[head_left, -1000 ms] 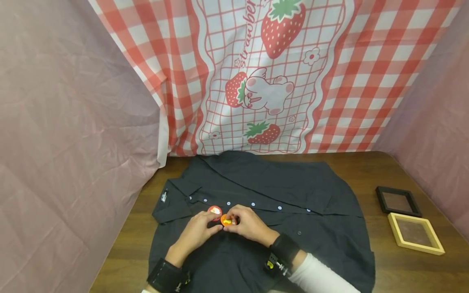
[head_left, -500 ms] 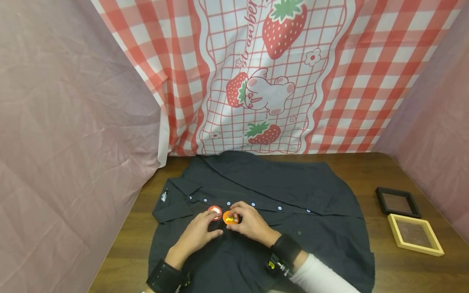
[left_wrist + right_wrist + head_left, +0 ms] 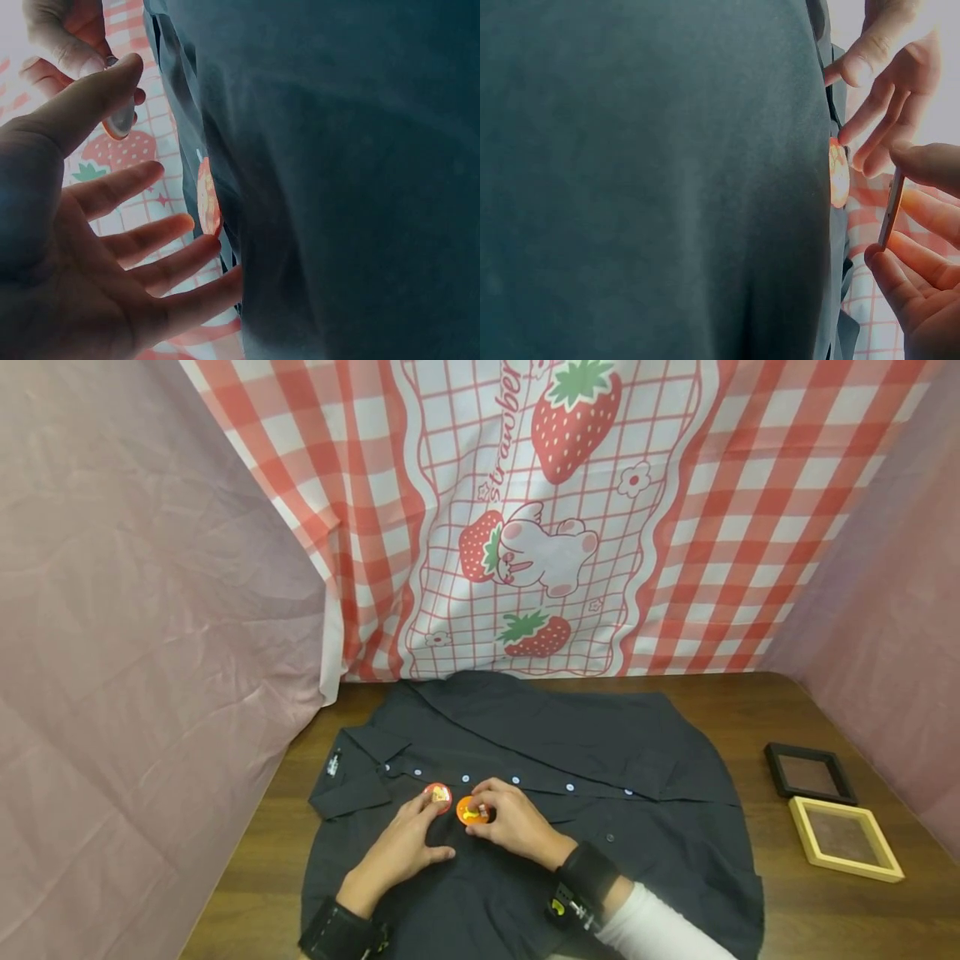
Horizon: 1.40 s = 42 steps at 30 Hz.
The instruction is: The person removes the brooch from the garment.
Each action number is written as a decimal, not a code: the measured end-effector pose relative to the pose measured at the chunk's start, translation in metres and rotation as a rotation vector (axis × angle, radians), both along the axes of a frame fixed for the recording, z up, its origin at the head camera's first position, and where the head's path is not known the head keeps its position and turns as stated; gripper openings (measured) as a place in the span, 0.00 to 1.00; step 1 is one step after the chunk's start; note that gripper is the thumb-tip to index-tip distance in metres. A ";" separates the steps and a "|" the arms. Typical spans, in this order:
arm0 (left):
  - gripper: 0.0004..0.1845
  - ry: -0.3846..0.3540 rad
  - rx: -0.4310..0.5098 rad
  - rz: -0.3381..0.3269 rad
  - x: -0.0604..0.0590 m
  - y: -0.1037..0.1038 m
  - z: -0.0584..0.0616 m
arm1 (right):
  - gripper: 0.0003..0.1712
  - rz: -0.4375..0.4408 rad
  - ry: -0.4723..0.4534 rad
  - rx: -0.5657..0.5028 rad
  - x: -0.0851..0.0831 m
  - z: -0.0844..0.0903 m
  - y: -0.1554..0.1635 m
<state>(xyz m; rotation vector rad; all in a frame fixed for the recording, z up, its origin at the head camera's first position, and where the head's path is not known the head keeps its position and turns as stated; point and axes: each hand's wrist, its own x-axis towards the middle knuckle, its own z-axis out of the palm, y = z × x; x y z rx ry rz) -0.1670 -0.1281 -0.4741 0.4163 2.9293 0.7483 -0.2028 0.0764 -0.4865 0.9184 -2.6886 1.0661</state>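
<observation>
On the dark shirt (image 3: 570,743) lies a round red badge (image 3: 438,797) with a pale picture, just below the row of buttons. My left hand (image 3: 397,845) reaches to its lower left edge, fingers extended and spread, thumb apart; the left wrist view shows the fingertips at or near the red badge (image 3: 208,199). Just to the right, an orange round badge (image 3: 468,814) with a yellow picture is pinched by my right hand (image 3: 517,823). In the right wrist view that badge (image 3: 892,210) appears edge-on between thumb and fingers, off the cloth. Fingers cover part of its face.
A black frame (image 3: 772,768) and a pale wooden frame (image 3: 802,827) lie on the wooden table (image 3: 795,910) at the right. A red checked strawberry cloth (image 3: 697,527) hangs behind, and pinkish cloth (image 3: 150,693) hangs along both sides.
The orange badge has shifted slightly right in my right hand, away from the left thumb. My left fingers have drawn back a little, leaving more of the red badge's face showing.
</observation>
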 end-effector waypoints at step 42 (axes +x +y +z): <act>0.47 -0.092 -0.098 0.092 0.002 -0.001 -0.002 | 0.11 -0.013 0.022 -0.021 0.001 -0.003 0.012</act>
